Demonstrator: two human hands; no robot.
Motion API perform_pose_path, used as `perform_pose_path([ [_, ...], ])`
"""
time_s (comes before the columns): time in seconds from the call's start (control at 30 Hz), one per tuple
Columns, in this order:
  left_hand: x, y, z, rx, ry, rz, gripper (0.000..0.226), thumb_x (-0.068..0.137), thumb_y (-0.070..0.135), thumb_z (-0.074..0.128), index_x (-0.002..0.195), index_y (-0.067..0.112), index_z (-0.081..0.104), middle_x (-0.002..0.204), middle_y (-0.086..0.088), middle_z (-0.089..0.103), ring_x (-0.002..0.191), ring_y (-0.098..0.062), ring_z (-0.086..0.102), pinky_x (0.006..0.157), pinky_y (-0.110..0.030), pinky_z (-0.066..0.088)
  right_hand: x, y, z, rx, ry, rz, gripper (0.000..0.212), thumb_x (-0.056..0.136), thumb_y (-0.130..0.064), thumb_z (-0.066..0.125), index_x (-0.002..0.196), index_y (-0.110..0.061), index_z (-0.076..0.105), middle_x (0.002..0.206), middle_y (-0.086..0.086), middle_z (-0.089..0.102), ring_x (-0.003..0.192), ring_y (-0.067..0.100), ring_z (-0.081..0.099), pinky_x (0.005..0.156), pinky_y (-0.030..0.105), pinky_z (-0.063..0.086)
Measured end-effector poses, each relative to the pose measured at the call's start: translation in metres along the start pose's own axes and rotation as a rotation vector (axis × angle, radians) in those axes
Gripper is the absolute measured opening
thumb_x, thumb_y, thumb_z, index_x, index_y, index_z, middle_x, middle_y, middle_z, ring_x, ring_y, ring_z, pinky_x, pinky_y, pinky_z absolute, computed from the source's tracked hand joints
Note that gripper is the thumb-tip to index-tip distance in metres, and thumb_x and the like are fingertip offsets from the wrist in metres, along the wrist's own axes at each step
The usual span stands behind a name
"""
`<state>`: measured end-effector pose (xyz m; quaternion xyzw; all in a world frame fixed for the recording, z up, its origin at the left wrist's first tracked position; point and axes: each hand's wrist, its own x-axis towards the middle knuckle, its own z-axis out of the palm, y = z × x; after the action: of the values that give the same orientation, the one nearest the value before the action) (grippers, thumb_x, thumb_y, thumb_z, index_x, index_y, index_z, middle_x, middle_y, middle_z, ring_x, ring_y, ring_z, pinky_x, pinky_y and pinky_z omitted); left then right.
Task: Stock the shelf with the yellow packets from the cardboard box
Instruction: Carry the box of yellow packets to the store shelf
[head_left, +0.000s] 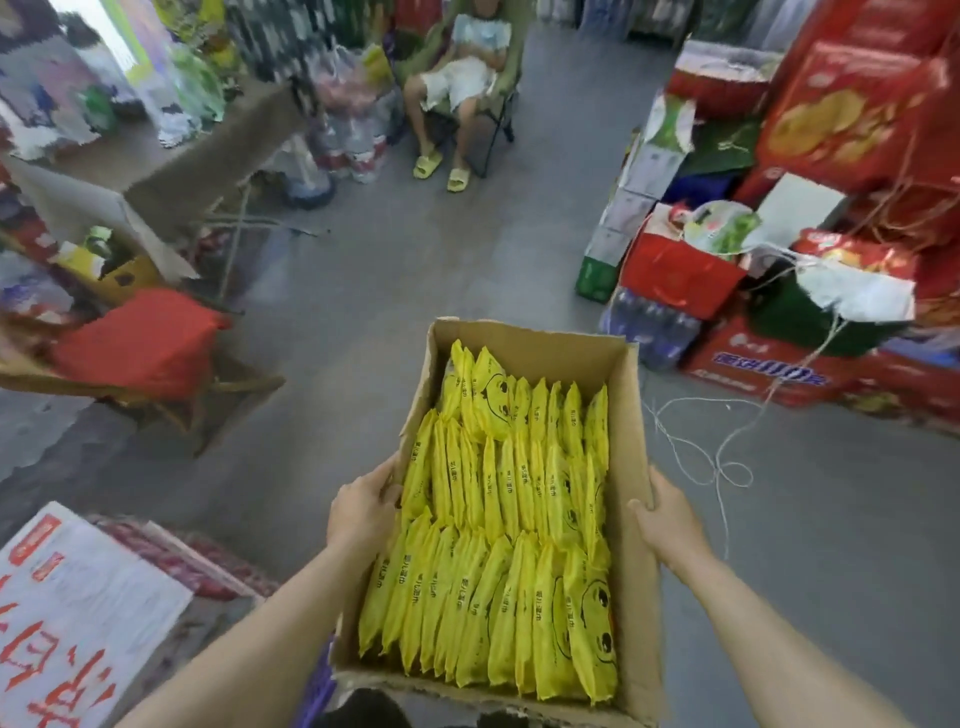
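Head view: left hand (363, 512) and right hand (667, 519) each hold a firm grip on the cardboard box (631, 467) sides, yellow packets (509, 545) standing inside in rows

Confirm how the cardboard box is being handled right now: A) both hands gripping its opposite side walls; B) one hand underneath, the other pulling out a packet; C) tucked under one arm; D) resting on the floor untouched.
A: the left hand and the right hand each grip a side wall of the cardboard box, with the yellow packets standing on edge inside.
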<state>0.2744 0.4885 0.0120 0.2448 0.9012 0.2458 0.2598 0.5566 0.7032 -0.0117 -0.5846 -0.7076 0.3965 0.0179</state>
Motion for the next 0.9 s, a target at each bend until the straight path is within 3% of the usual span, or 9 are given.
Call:
perform_pose_path([
  [0.17, 0.013, 0.112, 0.073, 0.000, -0.131, 0.138, 0.045, 0.095, 0.018, 0.053, 0.134, 0.041, 0.054, 0.112, 0.003, 0.072, 0.099, -0.019, 0.063, 0.088, -0.036, 0.052, 0.021, 0.077, -0.102, 0.027, 0.087, 0.118, 0.066, 0.095, -0.015, 0.054, 0.154, -0.023, 0.028, 0.151, 0.007, 0.045, 0.136, 0.033, 0.044, 0.109, 0.042, 0.036],
  [0.27, 0.025, 0.181, 0.120, 0.028, -0.208, 0.245, 0.040, 0.096, 0.019, 0.052, 0.131, 0.037, 0.059, 0.102, 0.000, 0.074, 0.087, -0.019, 0.063, 0.073, -0.027, 0.047, 0.031, 0.123, -0.160, 0.059, 0.143, 0.174, 0.060, 0.091, -0.021, 0.055, 0.148, -0.025, 0.039, 0.144, 0.005, 0.053, 0.128, 0.029, 0.051, 0.100, 0.036, 0.042],
  [0.33, 0.035, 0.229, 0.153, 0.064, -0.254, 0.339, 0.038, 0.096, 0.019, 0.051, 0.129, 0.035, 0.061, 0.096, -0.001, 0.074, 0.086, -0.022, 0.065, 0.070, -0.026, 0.042, 0.041, 0.159, -0.194, 0.090, 0.175, 0.242, 0.060, 0.088, -0.025, 0.055, 0.146, -0.026, 0.041, 0.144, 0.000, 0.053, 0.128, 0.027, 0.052, 0.103, 0.036, 0.043],
  [0.5, 0.064, 0.354, 0.248, 0.179, -0.370, 0.528, 0.033, 0.095, 0.020, 0.047, 0.119, 0.033, 0.066, 0.089, -0.009, 0.073, 0.088, -0.032, 0.064, 0.072, -0.033, 0.047, 0.062, 0.237, -0.273, 0.187, 0.284, 0.381, 0.067, 0.083, -0.030, 0.053, 0.147, -0.021, 0.040, 0.147, 0.002, 0.049, 0.132, 0.025, 0.048, 0.110, 0.039, 0.039],
  [0.7, 0.094, 0.510, 0.378, 0.273, -0.488, 0.768, 0.041, 0.091, 0.013, 0.053, 0.126, 0.031, 0.063, 0.090, -0.015, 0.071, 0.086, -0.036, 0.064, 0.072, -0.037, 0.049, 0.089, 0.305, -0.367, 0.221, 0.427, 0.572, 0.060, 0.092, -0.020, 0.055, 0.150, -0.020, 0.037, 0.144, 0.009, 0.051, 0.129, 0.033, 0.049, 0.102, 0.036, 0.041],
  [0.9, 0.080, 0.672, 0.489, 0.331, -0.573, 0.933, 0.041, 0.092, 0.019, 0.054, 0.131, 0.031, 0.060, 0.108, -0.014, 0.070, 0.101, -0.036, 0.063, 0.087, -0.038, 0.051, 0.118, 0.377, -0.469, 0.266, 0.533, 0.688, 0.052, 0.091, -0.014, 0.052, 0.141, -0.026, 0.043, 0.116, 0.010, 0.063, 0.099, 0.032, 0.059, 0.080, 0.038, 0.049],
])
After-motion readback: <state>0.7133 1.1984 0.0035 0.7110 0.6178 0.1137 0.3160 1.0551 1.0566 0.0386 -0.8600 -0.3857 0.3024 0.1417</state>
